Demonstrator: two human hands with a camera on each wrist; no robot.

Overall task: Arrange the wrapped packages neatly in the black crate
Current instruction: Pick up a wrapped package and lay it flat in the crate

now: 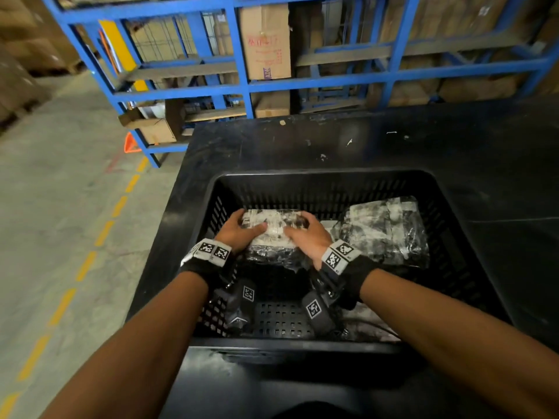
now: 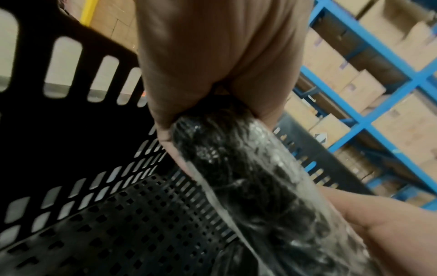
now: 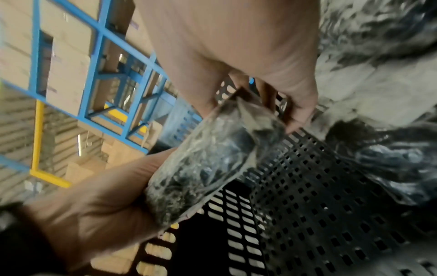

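Left hand (image 1: 239, 229) and right hand (image 1: 308, 237) clamp fingers round ends of dark film-wrapped package (image 1: 273, 234), held above floor of black perforated plastic crate (image 1: 326, 176), 10 o'clock region. Advice: lower flat, square against left wall, beside second wrapped package (image 1: 384, 228) at 2 o'clock.

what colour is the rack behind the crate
Blue: the metal rack holding cardboard boxes, clearest in the head view.

Wrapped package (image 3: 212, 160) in 2 hands — above crate floor (image 3: 319, 205)
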